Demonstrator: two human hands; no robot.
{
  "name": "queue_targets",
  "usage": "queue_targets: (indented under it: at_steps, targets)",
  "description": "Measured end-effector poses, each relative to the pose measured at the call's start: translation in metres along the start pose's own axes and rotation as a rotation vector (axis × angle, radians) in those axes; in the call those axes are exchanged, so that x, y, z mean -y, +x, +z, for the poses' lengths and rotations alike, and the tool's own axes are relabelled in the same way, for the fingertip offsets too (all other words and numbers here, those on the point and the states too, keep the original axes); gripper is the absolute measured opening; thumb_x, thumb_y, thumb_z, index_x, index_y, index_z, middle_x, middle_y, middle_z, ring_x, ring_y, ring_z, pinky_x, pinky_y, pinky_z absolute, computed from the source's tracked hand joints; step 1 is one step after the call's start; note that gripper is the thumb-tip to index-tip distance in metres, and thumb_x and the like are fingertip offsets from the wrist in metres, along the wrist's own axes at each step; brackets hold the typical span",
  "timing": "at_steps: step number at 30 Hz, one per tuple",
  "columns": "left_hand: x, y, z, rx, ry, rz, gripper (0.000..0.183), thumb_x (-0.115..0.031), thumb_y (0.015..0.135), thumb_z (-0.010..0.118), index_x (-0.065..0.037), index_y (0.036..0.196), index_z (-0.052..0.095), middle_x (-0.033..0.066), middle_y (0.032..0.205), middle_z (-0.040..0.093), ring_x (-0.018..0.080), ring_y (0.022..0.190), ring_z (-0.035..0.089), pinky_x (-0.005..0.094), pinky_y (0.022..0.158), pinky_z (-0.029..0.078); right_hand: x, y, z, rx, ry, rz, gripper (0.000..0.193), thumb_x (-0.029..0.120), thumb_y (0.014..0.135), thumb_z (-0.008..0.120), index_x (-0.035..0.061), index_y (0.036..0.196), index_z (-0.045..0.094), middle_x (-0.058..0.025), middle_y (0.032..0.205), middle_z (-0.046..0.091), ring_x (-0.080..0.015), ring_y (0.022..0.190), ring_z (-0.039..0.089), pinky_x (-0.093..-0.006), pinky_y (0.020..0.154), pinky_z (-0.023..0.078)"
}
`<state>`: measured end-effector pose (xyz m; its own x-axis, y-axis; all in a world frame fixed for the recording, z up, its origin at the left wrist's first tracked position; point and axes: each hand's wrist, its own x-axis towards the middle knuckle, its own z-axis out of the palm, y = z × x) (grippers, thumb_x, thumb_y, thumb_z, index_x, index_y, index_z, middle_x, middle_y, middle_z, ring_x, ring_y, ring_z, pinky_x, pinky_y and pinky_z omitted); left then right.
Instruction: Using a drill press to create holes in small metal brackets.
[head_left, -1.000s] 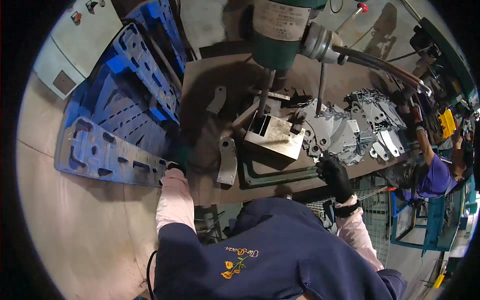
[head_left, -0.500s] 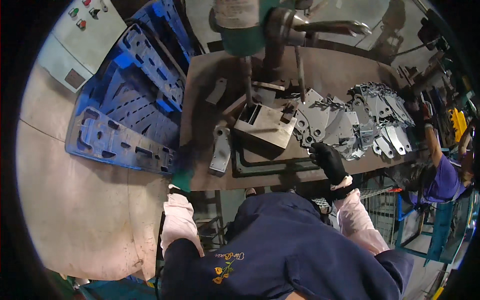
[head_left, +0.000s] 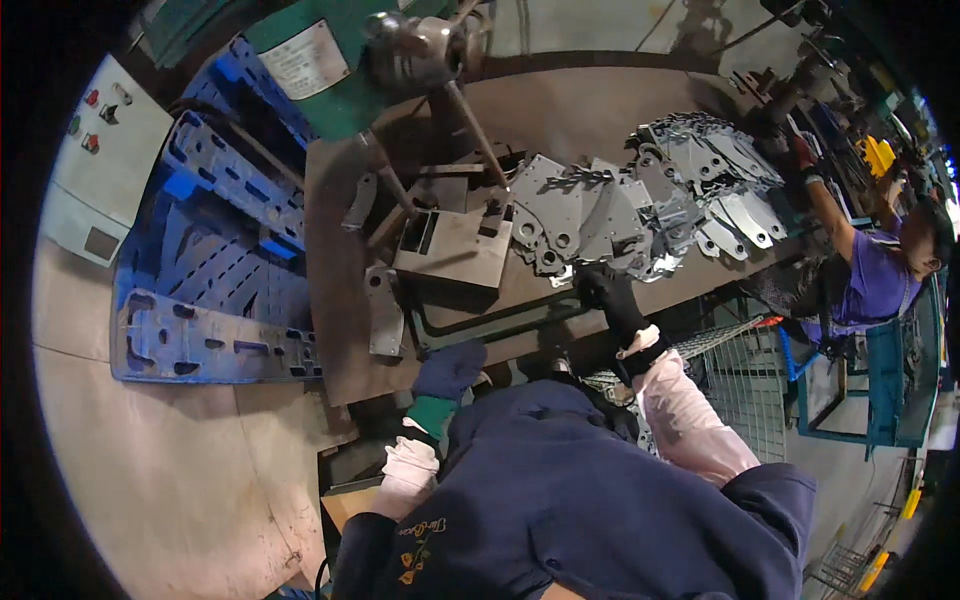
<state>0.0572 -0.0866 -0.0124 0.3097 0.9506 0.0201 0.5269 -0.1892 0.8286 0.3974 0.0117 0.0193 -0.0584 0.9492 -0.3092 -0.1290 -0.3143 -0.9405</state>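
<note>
R hand [head_left: 603, 293], black glove, sits at the near edge of the counter [head_left: 600, 110], fingers curled down onto the closest pieces of the pile of grey metal plates [head_left: 640, 205]. Whether it actually grips one I can't tell; the glove hides the fingertips. L hand [head_left: 448, 368], blue glove w/ green cuff, rests at the counter's front edge, loosely curled, nothing seen in it, just below the green angle frame [head_left: 490, 322] lying flat there.

Key relation: the plates lie up and to the right of the R hand, the pile running as a long band from centre out toward the far right edge, so its long axis goes roughly left-right across the counter. R hand is touching its near end; L hand is well apart from it, nearer the steel fixture block [head_left: 452, 247] and the single flat bracket [head_left: 383, 310] lying beside that block, long axis pointing away from the person.

Further out: green machine head [head_left: 330, 60] w/ a lever above the block, blue plastic pallets [head_left: 215, 270] leaning at the left, a grey control box [head_left: 95, 160] w/ buttons beyond them. At the far right another person in a purple shirt [head_left: 875, 285] reaches toward the far end of the pile. Wire basket [head_left: 740, 390] under the counter by the R forearm.
</note>
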Motion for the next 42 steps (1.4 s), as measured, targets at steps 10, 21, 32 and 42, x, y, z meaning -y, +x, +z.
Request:
queue_targets:
  at_steps: [10,21,32,42]
  targets:
    - [-0.013,-0.002,0.014,-0.044,0.105,-0.054,0.036,-0.033,0.092,0.059,-0.008,0.116,0.067,0.0175,0.115,0.066,0.0347,0.108,0.061,0.0416,0.096,0.046,0.043,0.033,0.020,-0.509,-1.419,-0.991,0.032,0.026,0.083,0.069,0.0086,0.108,0.061,-0.0131,0.088,0.064,-0.0302,0.071,0.063,-0.0425,0.061,0.048]
    - [-0.004,-0.022,0.012,-0.121,-0.055,-0.183,0.044,-0.038,0.091,0.061,-0.010,0.124,0.064,0.0193,0.118,0.065,0.0339,0.109,0.062,0.0394,0.095,0.047,0.027,0.078,0.038,-0.185,-1.450,-0.677,0.021,0.030,0.076,0.069,0.0089,0.072,0.068,-0.0168,0.080,0.063,-0.0376,0.079,0.064,-0.0465,0.070,0.051]
    - [0.026,-0.048,0.013,-0.235,0.009,-0.213,0.044,-0.040,0.090,0.061,-0.011,0.124,0.064,0.0190,0.114,0.066,0.0342,0.104,0.063,0.0413,0.093,0.048,0.017,0.139,-0.008,-0.051,-0.658,-0.301,0.031,0.033,0.081,0.071,0.0020,0.085,0.069,-0.0096,0.071,0.065,-0.0225,0.058,0.059,-0.0386,0.054,0.046]
    - [0.032,-0.036,0.014,-0.164,0.006,-0.285,0.043,-0.041,0.089,0.062,-0.011,0.119,0.067,0.0167,0.114,0.067,0.0335,0.107,0.063,0.0411,0.094,0.048,0.023,0.119,0.052,-0.264,-0.836,-0.946,0.016,0.021,0.084,0.067,0.0078,0.092,0.069,-0.0166,0.087,0.066,-0.0358,0.074,0.064,-0.0444,0.066,0.051]
